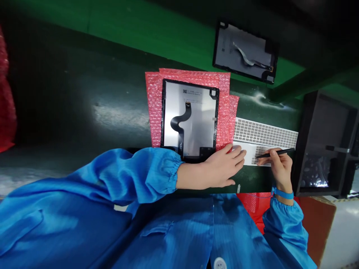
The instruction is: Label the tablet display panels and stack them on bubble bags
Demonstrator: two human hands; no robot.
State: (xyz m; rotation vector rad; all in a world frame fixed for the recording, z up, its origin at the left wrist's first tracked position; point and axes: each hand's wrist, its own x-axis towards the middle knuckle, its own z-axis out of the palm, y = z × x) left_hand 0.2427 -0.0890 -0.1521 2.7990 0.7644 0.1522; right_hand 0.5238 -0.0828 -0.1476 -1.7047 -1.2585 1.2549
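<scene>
Pink bubble wrap sheets [154, 108] lie under a black-framed display panel [200, 123], whose silver back faces up with a curved black flex cable [176, 122] on it. My left hand [223, 166] rests with fingers spread, its fingertips on the left end of a white label sheet [248, 154]. On that sheet's right part are small grey squares. My right hand [277, 164] is closed round a thin black pen-like tool [284, 151], its tip over the squares. Just beyond lies a second sheet with a grid of grey squares [265, 133].
A second display panel [244, 52] lies on the green surface at the back. To the right stands a black tray [307, 142] with a clear plastic bag inside. Red wrap [7, 97] is at the far left edge, and a brown box [318, 224] sits lower right.
</scene>
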